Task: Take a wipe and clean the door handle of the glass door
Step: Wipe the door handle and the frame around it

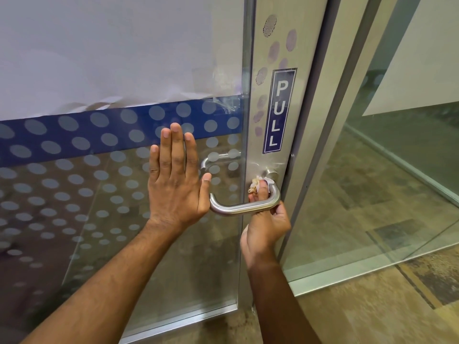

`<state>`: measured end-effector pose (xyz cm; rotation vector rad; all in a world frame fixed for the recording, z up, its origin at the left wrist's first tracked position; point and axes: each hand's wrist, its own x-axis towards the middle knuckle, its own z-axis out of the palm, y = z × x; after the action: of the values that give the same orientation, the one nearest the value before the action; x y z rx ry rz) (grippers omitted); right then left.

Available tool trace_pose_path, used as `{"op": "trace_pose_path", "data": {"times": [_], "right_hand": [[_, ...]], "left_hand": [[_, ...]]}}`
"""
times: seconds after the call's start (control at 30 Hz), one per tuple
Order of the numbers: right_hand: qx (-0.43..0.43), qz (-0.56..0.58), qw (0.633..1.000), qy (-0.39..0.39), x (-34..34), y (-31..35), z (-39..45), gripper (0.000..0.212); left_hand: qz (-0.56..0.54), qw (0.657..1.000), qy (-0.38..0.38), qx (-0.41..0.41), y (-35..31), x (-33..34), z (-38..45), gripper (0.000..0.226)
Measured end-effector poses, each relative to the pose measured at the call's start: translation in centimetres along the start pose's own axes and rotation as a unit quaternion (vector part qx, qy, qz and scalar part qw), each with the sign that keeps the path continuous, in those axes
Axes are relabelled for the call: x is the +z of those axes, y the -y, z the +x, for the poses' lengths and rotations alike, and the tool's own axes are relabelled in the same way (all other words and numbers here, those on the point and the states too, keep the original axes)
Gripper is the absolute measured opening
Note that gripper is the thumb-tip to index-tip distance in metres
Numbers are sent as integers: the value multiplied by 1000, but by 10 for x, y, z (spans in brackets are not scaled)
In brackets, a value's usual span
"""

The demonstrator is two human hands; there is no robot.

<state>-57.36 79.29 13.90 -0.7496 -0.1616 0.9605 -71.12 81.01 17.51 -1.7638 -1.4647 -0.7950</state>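
left hand [175,184] flat, spread on glass door [111,194] | right hand [267,224] pinching wipe [257,186] against door handle [238,209]

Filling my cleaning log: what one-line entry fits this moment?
left hand flat on glass door | right hand rubbing wipe on door handle | cleaning underway

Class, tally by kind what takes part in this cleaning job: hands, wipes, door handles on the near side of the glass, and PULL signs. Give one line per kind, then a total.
Hands: 2 (left hand, right hand)
Wipes: 1 (wipe)
Door handles: 1 (door handle)
PULL signs: 1 (PULL sign)
Total: 5
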Motion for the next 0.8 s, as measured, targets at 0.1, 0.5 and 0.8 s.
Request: {"op": "trace_pose_path", "data": {"times": [0.1,0.5,0.8], "right_hand": [[0,-6,1000,7,-3,0,1,9],[-64,-125,987,-75,-32,-10,17,31],[-465,-493,711,188,-69,-27,34,17]], "left_hand": [[-1,1000,1,0,0,0,0,96],[-4,1000,4,4,0,-1,-1,94],[1,1000,1,3,-1,-1,-1,93]]}}
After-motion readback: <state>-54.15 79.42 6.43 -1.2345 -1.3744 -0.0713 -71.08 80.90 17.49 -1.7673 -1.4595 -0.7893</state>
